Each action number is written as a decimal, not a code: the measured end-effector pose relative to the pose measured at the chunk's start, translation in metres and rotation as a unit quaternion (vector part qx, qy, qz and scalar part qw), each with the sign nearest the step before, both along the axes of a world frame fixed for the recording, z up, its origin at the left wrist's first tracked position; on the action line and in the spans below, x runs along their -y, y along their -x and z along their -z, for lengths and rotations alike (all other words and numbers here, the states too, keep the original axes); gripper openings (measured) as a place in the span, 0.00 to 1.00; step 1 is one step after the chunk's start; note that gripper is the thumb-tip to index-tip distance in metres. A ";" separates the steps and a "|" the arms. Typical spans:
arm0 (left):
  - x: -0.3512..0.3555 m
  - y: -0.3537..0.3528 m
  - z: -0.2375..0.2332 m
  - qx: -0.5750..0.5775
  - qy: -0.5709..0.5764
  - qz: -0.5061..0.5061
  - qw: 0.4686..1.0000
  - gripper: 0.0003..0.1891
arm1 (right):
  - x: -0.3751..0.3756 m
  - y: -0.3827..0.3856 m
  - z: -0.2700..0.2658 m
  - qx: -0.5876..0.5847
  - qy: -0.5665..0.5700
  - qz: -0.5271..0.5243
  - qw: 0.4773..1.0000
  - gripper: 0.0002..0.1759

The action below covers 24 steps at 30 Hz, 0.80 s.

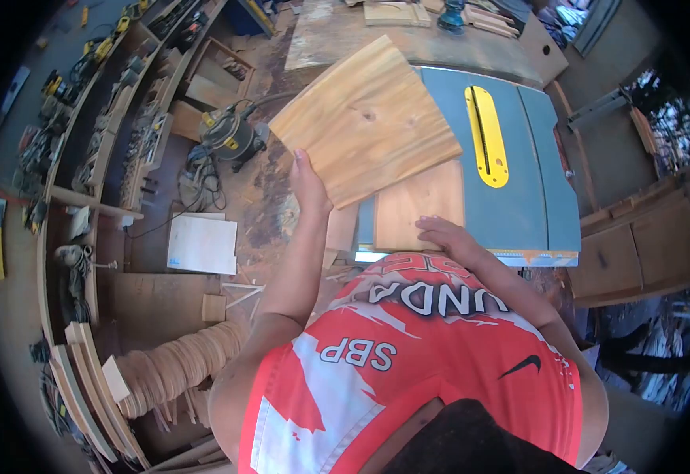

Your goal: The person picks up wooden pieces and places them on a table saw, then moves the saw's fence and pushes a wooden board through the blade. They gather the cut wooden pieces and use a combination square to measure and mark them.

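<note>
My left hand (310,186) grips the lower left edge of a wide wooden board (361,126), which is raised and tilted. The board has visible grain and dark knots. Under its lower edge, a second wooden board (414,209) lies on the blue-grey table saw top (523,213), partly covered by the raised one. Close to my body, my right hand (446,235) rests on the near part of that second board, fingers stretched out. Right of both boards, a yellow insert plate (488,138) with a dark slot is set into the saw top.
Behind the saw stands a wooden workbench (329,39) with wood pieces on it. Left are a shop vacuum (233,136), a pale panel (203,243) on the floor and a row of stacked curved wood pieces (175,367). Shelves (84,150) with tools line the far left.
</note>
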<state>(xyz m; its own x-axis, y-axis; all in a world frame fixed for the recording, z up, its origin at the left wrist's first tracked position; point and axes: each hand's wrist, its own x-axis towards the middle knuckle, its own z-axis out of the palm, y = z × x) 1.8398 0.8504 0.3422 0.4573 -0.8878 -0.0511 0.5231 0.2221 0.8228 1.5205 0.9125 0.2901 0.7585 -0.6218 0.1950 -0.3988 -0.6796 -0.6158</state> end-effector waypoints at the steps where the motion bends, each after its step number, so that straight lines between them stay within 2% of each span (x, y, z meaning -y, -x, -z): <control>1: 0.000 -0.002 -0.001 0.015 0.017 -0.021 1.000 0.27 | 0.002 -0.002 0.003 0.007 0.001 0.005 1.000 0.22; 8: -0.012 -0.017 -0.008 0.119 0.056 -0.142 0.981 0.21 | 0.005 -0.005 -0.006 -0.004 -0.006 -0.023 1.000 0.20; 12: -0.016 -0.028 -0.007 0.132 0.074 -0.168 0.974 0.19 | 0.007 -0.002 0.007 0.002 -0.010 -0.021 1.000 0.20; 14: -0.022 -0.029 -0.009 0.222 0.008 -0.186 0.957 0.19 | 0.007 0.001 0.014 0.017 -0.010 -0.009 1.000 0.20; 16: -0.020 -0.032 0.012 0.205 0.018 -0.153 0.967 0.20 | 0.005 0.001 0.007 0.033 -0.038 -0.007 0.999 0.19; 18: -0.036 -0.013 -0.005 0.144 0.039 -0.095 0.984 0.21 | 0.003 0.002 0.003 0.028 -0.038 0.006 0.999 0.19; 21: -0.041 -0.008 0.035 0.142 -0.005 -0.068 0.988 0.21 | 0.003 0.001 0.003 0.031 -0.022 0.001 0.999 0.19; 23: -0.048 -0.005 0.056 0.142 -0.089 -0.017 0.986 0.25 | 0.001 0.000 -0.001 0.020 -0.018 0.008 1.000 0.19; 24: -0.050 -0.003 0.063 0.144 -0.084 -0.012 0.986 0.25 | 0.001 -0.001 -0.002 0.022 -0.013 0.014 1.000 0.19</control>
<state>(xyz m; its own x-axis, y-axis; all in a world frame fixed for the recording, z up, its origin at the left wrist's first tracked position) 1.8429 0.9002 0.2788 0.4946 -0.8670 -0.0606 0.2579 0.0798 0.9629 1.5211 0.9111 0.2925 0.7315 -0.6484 0.2108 -0.3897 -0.6514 -0.6510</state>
